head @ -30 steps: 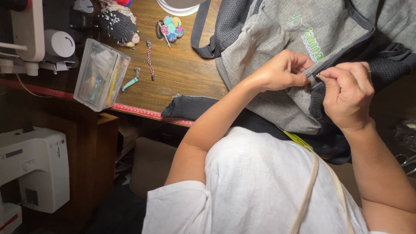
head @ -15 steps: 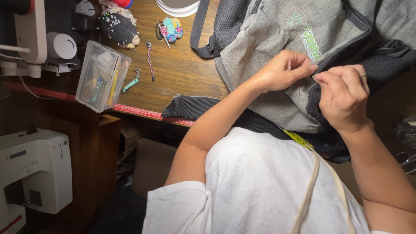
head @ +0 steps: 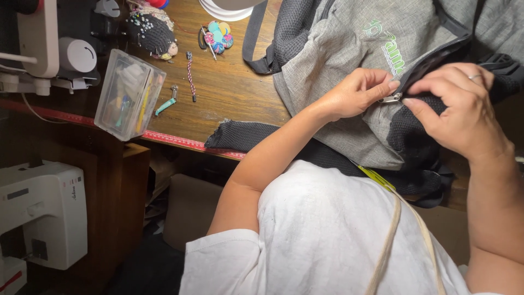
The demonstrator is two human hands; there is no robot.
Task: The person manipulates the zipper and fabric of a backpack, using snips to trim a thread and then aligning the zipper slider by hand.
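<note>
L hand (head: 357, 93) pinching, R hand (head: 456, 112) curled, wrists bent.

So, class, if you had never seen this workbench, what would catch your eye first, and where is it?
First, the grey backpack spread across the upper right of the wooden table, with the left hand and right hand pinching a small metal zipper pull between them. Next, the clear plastic box at the table's left edge.

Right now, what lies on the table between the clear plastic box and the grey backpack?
In the head view, between the clear plastic box and the grey backpack lie a small teal-handled tool and a red-and-white braided cord on bare wooden table.
</note>
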